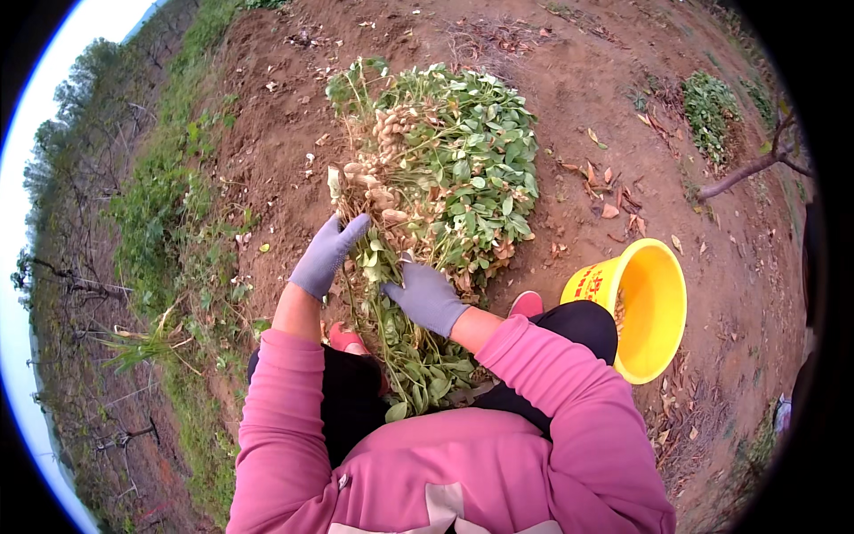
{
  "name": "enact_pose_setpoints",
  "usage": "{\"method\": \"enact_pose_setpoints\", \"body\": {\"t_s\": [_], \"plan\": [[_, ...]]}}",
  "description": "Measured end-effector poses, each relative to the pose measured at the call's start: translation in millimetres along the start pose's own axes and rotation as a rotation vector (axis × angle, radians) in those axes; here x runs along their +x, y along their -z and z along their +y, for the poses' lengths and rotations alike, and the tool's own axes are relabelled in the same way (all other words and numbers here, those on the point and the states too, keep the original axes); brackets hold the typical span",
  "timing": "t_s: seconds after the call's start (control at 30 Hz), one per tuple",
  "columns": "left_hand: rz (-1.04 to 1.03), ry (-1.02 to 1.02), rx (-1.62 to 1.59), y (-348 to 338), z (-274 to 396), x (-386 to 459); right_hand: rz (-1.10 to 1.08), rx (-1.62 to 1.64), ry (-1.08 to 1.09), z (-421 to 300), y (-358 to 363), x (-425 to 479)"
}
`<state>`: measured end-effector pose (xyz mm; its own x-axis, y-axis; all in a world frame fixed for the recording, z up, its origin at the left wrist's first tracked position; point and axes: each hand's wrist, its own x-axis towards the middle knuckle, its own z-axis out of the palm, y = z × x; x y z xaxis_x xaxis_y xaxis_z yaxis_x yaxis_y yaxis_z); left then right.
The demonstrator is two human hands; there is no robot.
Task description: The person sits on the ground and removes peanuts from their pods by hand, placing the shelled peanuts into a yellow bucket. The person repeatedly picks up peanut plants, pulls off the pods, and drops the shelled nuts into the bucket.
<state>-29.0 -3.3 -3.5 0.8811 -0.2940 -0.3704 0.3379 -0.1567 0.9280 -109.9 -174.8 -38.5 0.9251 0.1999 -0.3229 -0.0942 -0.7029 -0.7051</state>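
Note:
My left hand (325, 257), in a grey knitted glove, grips the root end of a bunch of pulled peanut plants (434, 384). Its thumb lies along the stems, and some fingers are hidden behind them. Lower and to the right, my right hand (428, 298), gloved alike, closes on the leafy stems of that bunch; its fingertips are partly covered by leaves. The bunch's foliage hangs down between my knees. Just beyond my hands lies a large heap of peanut plants (490, 160), leaves to the right, with clusters of pale peanut pods (393, 130) on its left side.
A yellow plastic bucket (650, 314) bearing red writing stands tilted beside my right knee, with some peanuts (620, 312) inside. Dry leaves (610, 200) litter the reddish soil. A bare branch (740, 177) juts in at the right, and green weeds (157, 220) grow along the left.

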Motion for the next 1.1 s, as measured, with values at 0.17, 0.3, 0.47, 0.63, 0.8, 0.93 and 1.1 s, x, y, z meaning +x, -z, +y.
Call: {"method": "enact_pose_setpoints", "body": {"t_s": [0.17, 0.3, 0.47, 0.63, 0.8, 0.93, 1.1], "plan": [[0.083, -0.028, -0.182, -23.7, -9.9, 8.2, -0.110, -0.124, 0.086, -5.7, -0.6, -1.9], [0.127, -0.142, -0.258, -23.0, -9.7, 17.6, -0.187, -0.288, 0.326, 0.6, 49.2, -30.0], [0.229, -0.238, -0.171, 3.6, 14.8, -0.2, 0.371, 0.427, 0.185, 35.8, 153.8, -147.0], [0.266, -0.319, -0.097, 13.4, 10.3, -4.7, -0.303, 0.110, -0.513, 162.0, 139.5, -320.2], [0.113, -0.297, -0.270, -2.6, 11.4, -6.0, -0.805, 0.554, -0.648, 174.2, 39.8, -372.8], [0.099, -0.373, -0.264, -2.0, -4.6, 1.2, -0.682, 0.514, -0.508, 208.2, 15.9, -384.0], [0.101, -0.362, -0.188, 0.9, -8.6, -4.6, -0.461, 0.422, -0.501, 159.7, 35.9, -382.8]]}}
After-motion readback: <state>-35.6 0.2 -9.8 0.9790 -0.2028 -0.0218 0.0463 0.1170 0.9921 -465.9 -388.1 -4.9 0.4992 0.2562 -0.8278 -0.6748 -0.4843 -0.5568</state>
